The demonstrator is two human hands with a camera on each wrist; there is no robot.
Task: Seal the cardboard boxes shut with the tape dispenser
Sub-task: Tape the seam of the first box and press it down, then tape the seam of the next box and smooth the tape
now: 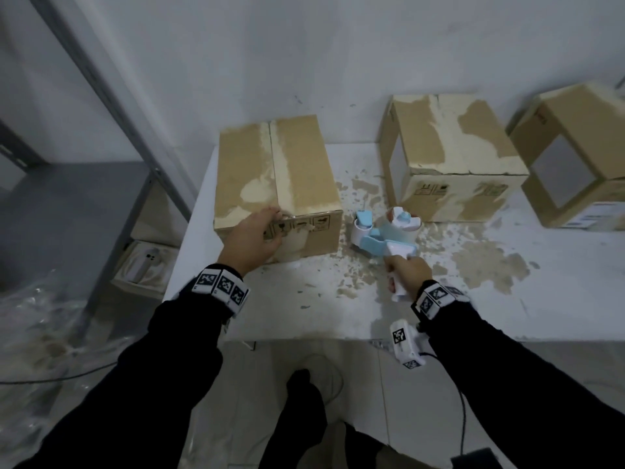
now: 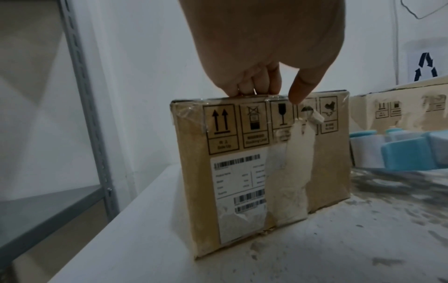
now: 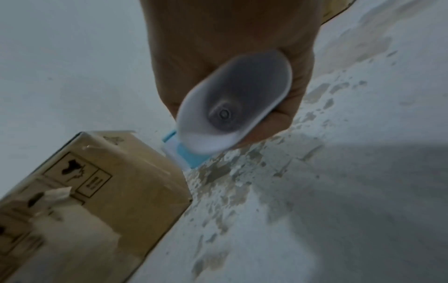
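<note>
A brown cardboard box (image 1: 277, 184) stands at the left end of the white table (image 1: 304, 316), its top flaps closed with a seam down the middle. My left hand (image 1: 270, 228) holds its near top edge, fingers over the top and thumb on the front face. The left wrist view shows the box (image 2: 242, 172) with torn labels, clear tape along the edge, and my left hand (image 2: 276, 93). A white and blue tape dispenser (image 1: 378, 235) lies to the right of the box. My right hand (image 1: 406, 270) grips its handle (image 3: 232, 107).
Two more cardboard boxes stand further right, one in the middle (image 1: 449, 154) and one at the far right (image 1: 575, 147). Brown torn patches cover the table top. A grey metal shelf (image 1: 67, 211) stands left of the table. A wall is close behind.
</note>
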